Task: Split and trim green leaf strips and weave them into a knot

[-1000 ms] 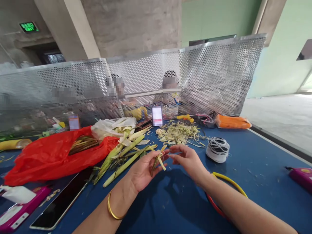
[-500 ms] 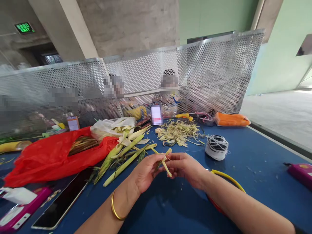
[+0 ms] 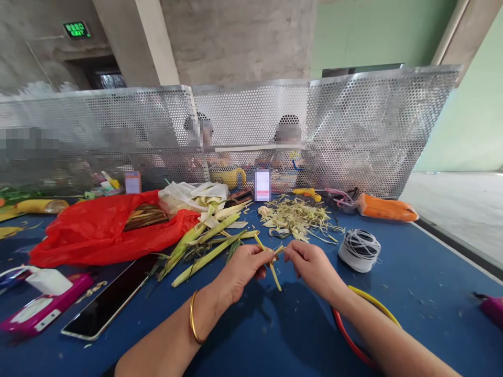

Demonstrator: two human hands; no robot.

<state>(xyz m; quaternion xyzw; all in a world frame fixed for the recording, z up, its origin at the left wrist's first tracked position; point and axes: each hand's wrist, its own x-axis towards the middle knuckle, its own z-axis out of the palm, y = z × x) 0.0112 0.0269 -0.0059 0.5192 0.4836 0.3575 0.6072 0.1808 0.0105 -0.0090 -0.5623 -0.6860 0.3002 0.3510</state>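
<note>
My left hand (image 3: pixel 251 263) is closed in a pinch on pale yellow corn-husk strips (image 3: pixel 275 275) that cross each other, one end hanging below the fingers. Just to its right, my right hand (image 3: pixel 308 261) has its fingers pressed together by the tip of a strip; whatever it pinches is too small to make out. Beyond both hands lies a heap of shredded husk (image 3: pixel 296 215). Long green-yellow husk pieces (image 3: pixel 206 264) spread out left of my left hand. A spool of white cord (image 3: pixel 359 250) stands to the right of my right hand.
A red plastic bag (image 3: pixel 98 225), a black phone (image 3: pixel 112 303) and a magenta power strip (image 3: pixel 47 309) occupy the left. Yellow and red tool handles (image 3: pixel 351 337) lie under my right forearm. Behind are a lit phone (image 3: pixel 262 185), an orange packet (image 3: pixel 387 208) and a perforated metal screen (image 3: pixel 251 115).
My right hand has drawn away to the right from the strips, leaving a small gap between the hands. The left hand keeps its pinch. The camera view has shifted slightly left.
</note>
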